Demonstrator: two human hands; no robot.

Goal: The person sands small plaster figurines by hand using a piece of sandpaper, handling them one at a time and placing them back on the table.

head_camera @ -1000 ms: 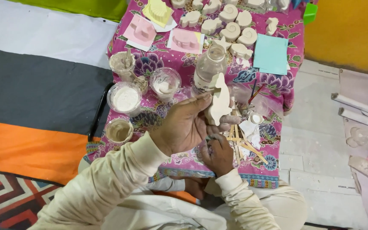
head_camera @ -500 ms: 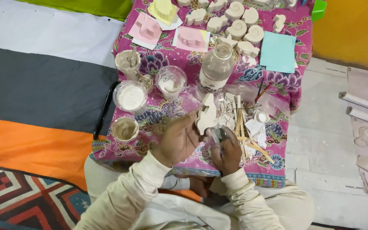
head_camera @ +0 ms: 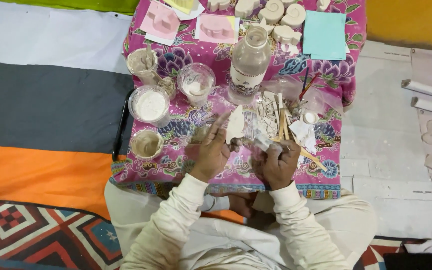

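While the striped mat [head_camera: 41, 110] of white, grey and orange bands fills the left of the view, three clear cups of pale plaster stand along the left edge of the surface [head_camera: 176, 160], which is draped in a pink flowered cloth. The left hand [head_camera: 212, 152] is grasping a flat, pale plaster piece [head_camera: 235, 123] between fingertips and thumb, just above the cloth near the middle. Its long axis runs nearly upright in the view, tilted a little, the narrower end pointing away from the person toward a cloudy plastic bottle [head_camera: 249, 64]. The right hand [head_camera: 279, 162] is clenched around a small clear tool [head_camera: 266, 144], touching the piece's lower edge. Wooden sticks [head_camera: 282, 125] lie just beside it. Farther right, a light blue sheet [head_camera: 324, 35] sits near the cloth's edge, then pale floor tiles [head_camera: 386, 130].
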